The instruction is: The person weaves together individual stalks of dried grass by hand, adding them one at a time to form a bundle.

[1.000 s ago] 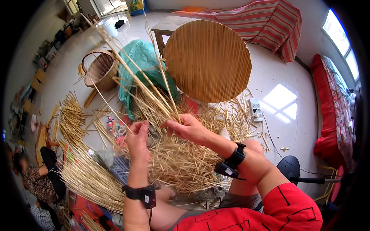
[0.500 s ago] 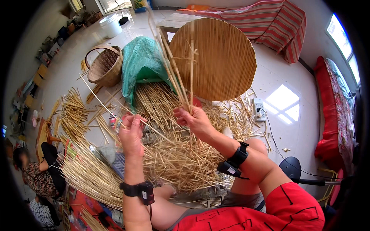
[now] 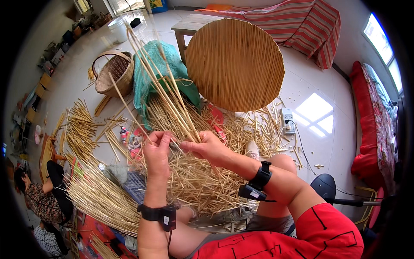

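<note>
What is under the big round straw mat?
The round straw mat covers part of a wooden table; loose straw lies at its lower edge. Whatever sits directly beneath the mat is hidden.

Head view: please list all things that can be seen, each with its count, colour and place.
straw stalks: one bunch, pale yellow, held up in both hands
loose straw pile: one, yellow, on the floor below the hands
round straw mat: one, tan, upright behind the pile
woven basket: one, brown, upper left on the floor
green sack: one, teal, between basket and mat
power strip: one, white, floor at right
striped cloth: one, red and white, top right
seated person: one, patterned top, lower left
wrist bands: two, black, one on each wrist
left hand: gripping the stalks
right hand: pinching the stalks
</note>
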`<state>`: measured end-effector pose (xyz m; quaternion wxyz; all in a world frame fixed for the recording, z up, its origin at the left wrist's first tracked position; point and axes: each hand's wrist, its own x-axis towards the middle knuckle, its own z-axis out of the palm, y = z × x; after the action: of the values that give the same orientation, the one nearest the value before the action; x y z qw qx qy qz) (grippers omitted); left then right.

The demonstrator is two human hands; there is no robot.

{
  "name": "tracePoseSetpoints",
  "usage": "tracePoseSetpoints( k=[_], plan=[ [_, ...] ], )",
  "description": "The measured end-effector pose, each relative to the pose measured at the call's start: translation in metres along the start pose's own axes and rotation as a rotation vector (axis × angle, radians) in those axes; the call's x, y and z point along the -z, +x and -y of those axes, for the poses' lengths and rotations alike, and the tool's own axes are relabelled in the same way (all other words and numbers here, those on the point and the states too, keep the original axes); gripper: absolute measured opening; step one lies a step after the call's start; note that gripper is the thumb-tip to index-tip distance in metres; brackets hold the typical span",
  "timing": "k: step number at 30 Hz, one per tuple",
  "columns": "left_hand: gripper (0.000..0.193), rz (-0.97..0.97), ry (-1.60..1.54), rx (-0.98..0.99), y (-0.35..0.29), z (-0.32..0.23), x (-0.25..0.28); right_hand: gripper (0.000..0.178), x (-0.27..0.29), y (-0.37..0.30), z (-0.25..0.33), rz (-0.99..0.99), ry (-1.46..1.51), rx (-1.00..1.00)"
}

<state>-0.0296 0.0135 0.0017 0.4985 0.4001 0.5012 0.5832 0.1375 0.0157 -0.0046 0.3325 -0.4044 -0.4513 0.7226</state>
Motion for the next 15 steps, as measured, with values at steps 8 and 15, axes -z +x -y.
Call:
tracePoseSetpoints(
  k=[8, 15],
  plan=[
    [0.010, -0.188, -0.113, -0.039, 0.016, 0.001, 0.022, 0.024, -0.001, -0.001, -0.003, 0.032, -0.178, 0.057],
    [0.011, -0.386, -0.254, 0.017, 0.033, -0.004, 0.068, 0.024, 0.001, -0.008, 0.007, 0.127, -0.201, 0.039]
  ],
)
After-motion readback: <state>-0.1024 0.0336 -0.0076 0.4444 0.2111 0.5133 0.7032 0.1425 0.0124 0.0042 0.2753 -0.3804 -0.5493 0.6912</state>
